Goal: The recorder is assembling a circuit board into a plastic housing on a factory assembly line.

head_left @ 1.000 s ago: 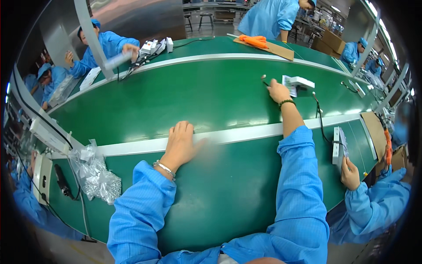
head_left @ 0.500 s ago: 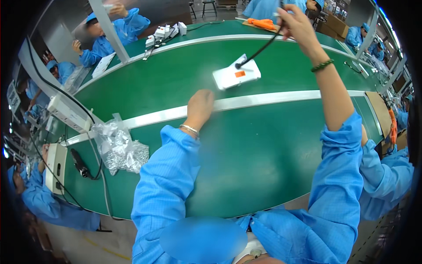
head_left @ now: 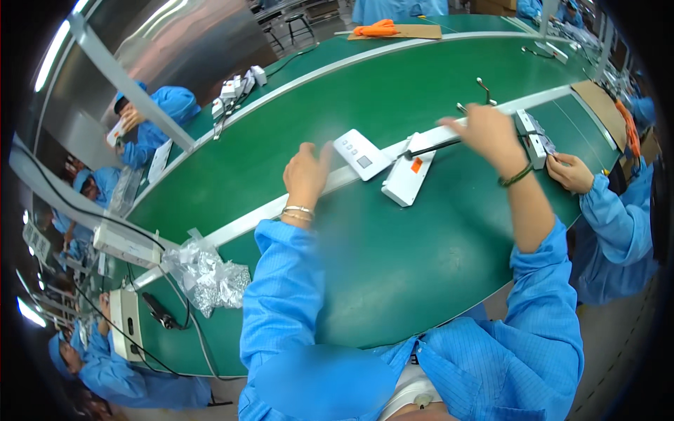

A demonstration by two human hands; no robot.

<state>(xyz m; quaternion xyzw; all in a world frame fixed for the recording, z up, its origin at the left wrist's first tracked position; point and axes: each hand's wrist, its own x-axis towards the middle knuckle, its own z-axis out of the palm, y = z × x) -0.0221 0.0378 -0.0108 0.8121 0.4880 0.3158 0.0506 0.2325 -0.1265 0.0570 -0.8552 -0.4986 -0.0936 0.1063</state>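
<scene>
Box: one white rectangular plastic box (head_left: 402, 186) with one orange label (head_left: 416, 165) lies aslant, its far end by the long pale strip (head_left: 247, 223) and its near end on the smooth green worktop (head_left: 393, 266).
Cable: one thick black cable (head_left: 437, 147) leaves the box and runs to the right hand.
Panel: one flat white rectangular panel (head_left: 359, 154) with one dark square lies across the strip, just beside the box.
Right hand: the right hand (head_left: 489, 137) is over the cable, thumb jutting out; I cannot tell whether the fingers close on it (the back of the hand hides them).
Left hand: the left hand (head_left: 305, 174) is near the panel, thumb spread wide from the fingers, nothing visible in its grip.
Bag: one clear plastic bag (head_left: 209, 277) of small silvery pieces sits on the worktop, at left.
Co-worker: one bare hand (head_left: 572, 174) is at another white plastic box (head_left: 531, 139), at right.
Far side: one bright orange bundle (head_left: 375, 28) rests on one brown cardboard sheet (head_left: 418, 32).
</scene>
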